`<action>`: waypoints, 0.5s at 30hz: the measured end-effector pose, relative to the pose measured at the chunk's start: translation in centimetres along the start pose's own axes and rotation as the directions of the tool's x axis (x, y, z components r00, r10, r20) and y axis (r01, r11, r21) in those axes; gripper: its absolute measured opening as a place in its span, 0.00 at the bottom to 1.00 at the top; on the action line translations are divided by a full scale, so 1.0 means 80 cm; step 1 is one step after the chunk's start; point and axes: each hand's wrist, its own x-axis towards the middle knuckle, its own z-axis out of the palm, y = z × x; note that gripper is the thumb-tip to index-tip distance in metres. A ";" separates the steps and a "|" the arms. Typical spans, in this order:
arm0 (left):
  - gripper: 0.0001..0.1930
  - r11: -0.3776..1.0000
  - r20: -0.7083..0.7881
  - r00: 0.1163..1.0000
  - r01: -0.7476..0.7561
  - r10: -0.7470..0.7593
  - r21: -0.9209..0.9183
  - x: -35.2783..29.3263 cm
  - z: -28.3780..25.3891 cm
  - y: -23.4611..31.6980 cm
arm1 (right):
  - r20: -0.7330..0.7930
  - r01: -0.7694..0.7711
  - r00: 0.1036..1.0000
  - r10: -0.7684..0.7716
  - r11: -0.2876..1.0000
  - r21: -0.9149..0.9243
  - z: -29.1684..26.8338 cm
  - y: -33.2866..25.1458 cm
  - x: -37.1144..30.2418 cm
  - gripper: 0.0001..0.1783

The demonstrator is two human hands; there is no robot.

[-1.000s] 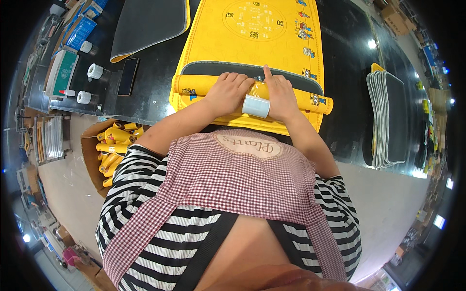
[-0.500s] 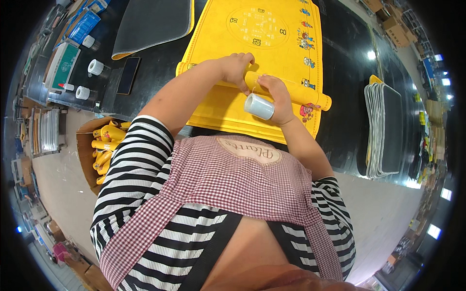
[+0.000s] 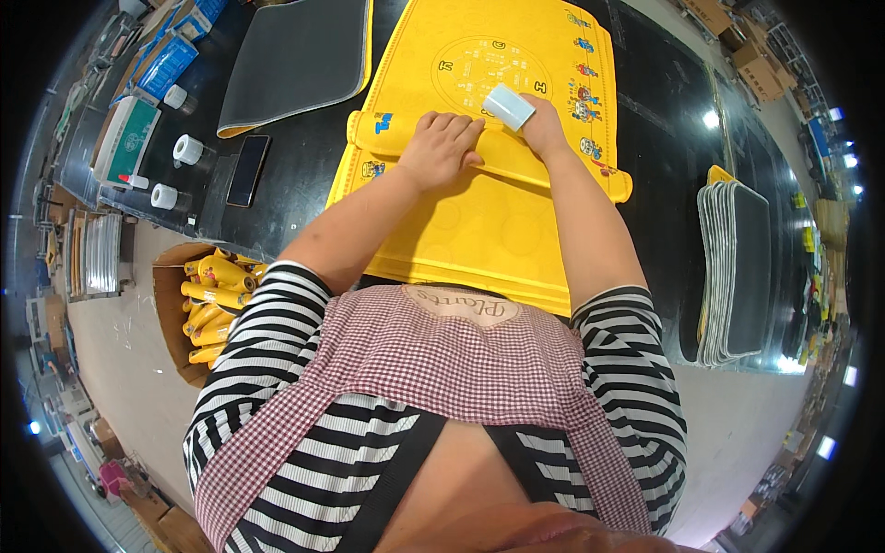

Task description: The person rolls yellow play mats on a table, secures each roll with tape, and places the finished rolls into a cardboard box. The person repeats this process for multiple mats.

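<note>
Across a pile of yellow printed mats (image 3: 461, 230) lies the partly rolled edge (image 3: 378, 134) of the top mat, running left to right. My left hand (image 3: 441, 149) rests on that roll with its fingers stretched out and holds nothing. Farther right, my right hand (image 3: 542, 127) is closed around a whitish roll of clear tape (image 3: 509, 108), tilted above the mat. The far part of the top mat (image 3: 442, 37) lies flat, with a printed circle and small cartoon figures down its right side. My right thumb and fingertips are partly hidden by the tape roll.
Left on the black table are a phone (image 3: 248, 170), several white tape rolls (image 3: 188, 149), a green-and-white box (image 3: 129, 143) and a dark mat (image 3: 295, 60). A carton (image 3: 171, 318) of rolled yellow mats stands below left. Grey-edged mats (image 3: 737, 267) are stacked at right.
The rolled edge has moved away from me. My left hand now lies flatter on it, and my right hand has carried the tape roll farther up over the mat.
</note>
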 end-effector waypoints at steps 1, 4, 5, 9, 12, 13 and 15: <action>0.29 1.000 0.054 0.998 -0.016 0.016 0.013 0.007 -0.008 0.000 | -0.022 0.010 1.000 -0.009 0.999 0.034 -0.002 0.005 0.005 0.09; 0.34 0.998 0.389 0.919 0.050 -0.061 0.039 0.036 -0.021 -0.009 | -0.019 0.092 0.996 -0.091 0.995 0.048 -0.006 0.006 0.011 0.17; 0.34 0.998 0.413 0.909 0.046 -0.057 0.035 0.043 -0.018 -0.012 | -0.008 0.132 0.991 -0.132 0.991 0.031 -0.011 0.006 0.007 0.17; 0.32 0.997 0.504 0.862 0.074 -0.054 -0.021 0.058 -0.022 -0.027 | 0.036 0.223 0.974 -0.225 0.974 0.034 -0.011 -0.031 -0.054 0.24; 0.32 0.988 0.625 0.777 0.142 -0.074 -0.059 0.051 -0.039 -0.006 | 0.046 0.381 0.924 -0.379 0.922 -0.067 -0.004 -0.037 -0.135 0.27; 0.32 0.984 0.675 0.733 0.166 -0.083 -0.060 0.044 -0.046 0.005 | 0.038 0.454 0.891 -0.453 0.883 -0.120 0.001 -0.037 -0.162 0.28; 0.33 0.962 0.750 0.655 0.254 -0.094 -0.101 0.014 -0.068 0.031 | 0.070 0.585 0.807 -0.586 0.780 -0.224 0.007 -0.045 -0.215 0.25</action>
